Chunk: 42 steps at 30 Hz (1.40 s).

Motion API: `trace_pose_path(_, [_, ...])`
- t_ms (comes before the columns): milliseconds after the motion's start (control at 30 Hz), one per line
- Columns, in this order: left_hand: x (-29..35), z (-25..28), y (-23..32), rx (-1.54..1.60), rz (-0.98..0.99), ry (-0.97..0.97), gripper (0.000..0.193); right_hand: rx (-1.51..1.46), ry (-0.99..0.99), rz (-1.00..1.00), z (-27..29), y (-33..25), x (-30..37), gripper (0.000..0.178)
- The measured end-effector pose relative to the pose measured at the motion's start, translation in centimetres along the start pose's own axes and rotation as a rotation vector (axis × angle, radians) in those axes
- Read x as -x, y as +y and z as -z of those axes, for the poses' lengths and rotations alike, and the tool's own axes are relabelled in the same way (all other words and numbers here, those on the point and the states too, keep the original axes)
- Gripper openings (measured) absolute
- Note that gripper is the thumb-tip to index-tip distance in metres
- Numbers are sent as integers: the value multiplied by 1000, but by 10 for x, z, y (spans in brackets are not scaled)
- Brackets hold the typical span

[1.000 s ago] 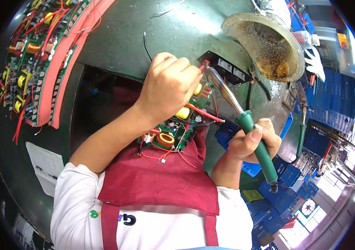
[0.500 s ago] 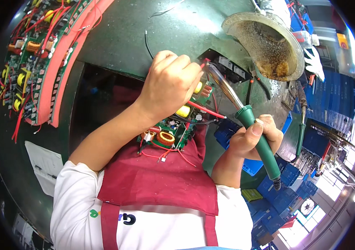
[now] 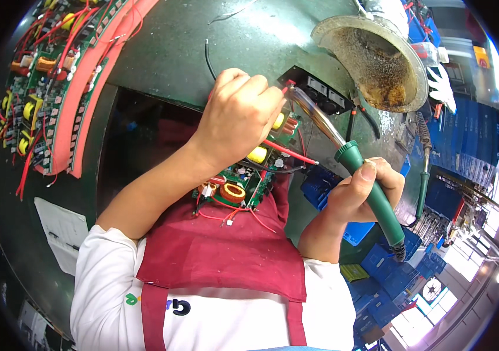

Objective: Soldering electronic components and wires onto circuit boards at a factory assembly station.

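Observation:
My left hand is closed, back upward, over the far end of a green circuit board. A bit of red wire pokes out by its fingertips; the grip itself is hidden. My right hand wraps round the green handle of a soldering iron. The iron slants up and left, its tip beside the red wire end at the edge of a black panel with sockets. Yellow coils and a copper ring coil show on the board. A thick red lead runs out to the right.
At the far right a dirty metal extraction hood overhangs the bench. A second green-handled iron hangs in a coil holder. Pliers-like tool handles lie beside the panel. Boards packed in a pink rack stand left. A white sheet lies nearer.
My right hand and the iron's handle have shifted slightly right, while the tip stays at nearly the same spot. The black panel has tilted or shifted a little. My left hand is almost still.

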<state>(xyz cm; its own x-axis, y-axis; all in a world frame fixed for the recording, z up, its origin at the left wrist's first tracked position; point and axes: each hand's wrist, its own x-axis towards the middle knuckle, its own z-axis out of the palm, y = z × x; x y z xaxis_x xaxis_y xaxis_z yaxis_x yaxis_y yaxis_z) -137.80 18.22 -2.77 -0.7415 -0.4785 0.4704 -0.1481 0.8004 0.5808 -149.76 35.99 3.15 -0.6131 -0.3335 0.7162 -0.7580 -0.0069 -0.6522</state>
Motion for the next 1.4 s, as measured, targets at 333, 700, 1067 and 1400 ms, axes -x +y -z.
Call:
trace_pose_path(333, [0,0,-1,5,0,-6,10,-50,25,-22,7,5,5,18])
trace_pose_path(700, [-1,1,0,10,-4,-28,11,-58,82,-30,4,12,7,19])
trace_pose_path(1067, [-3,1,0,-15,-15,-44,13,-57,105,-7,4,14,12,21])
trace_pose_path(1400, [-4,1,-1,-27,-19,-54,12,-87,74,87,2,17,14,23])
